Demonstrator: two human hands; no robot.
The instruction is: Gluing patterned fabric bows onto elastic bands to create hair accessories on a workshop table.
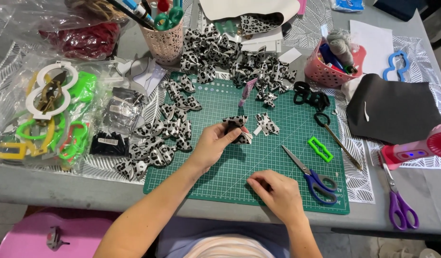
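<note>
My left hand [212,145] pinches a folded leopard-print bow piece [239,125] above the green cutting mat [277,95]. Another small leopard-print piece [266,124] lies on the mat just right of it. My right hand [277,193] rests on the mat's near edge with fingers curled down; whether it holds something small cannot be told. Blue-handled scissors [313,177] lie shut just right of that hand. A row of finished leopard bows [156,148] runs along the mat's left edge, and a heap of them [230,62] lies at the far edge.
A green plastic template [320,149], black hair ties [311,98] and a thin long tool [337,138] lie on the mat's right side. Purple scissors [397,203], a pink handheld fan [418,148], black fabric [394,107], a pink basket [332,64], a pen cup [163,43] and bagged templates [48,114] surround it.
</note>
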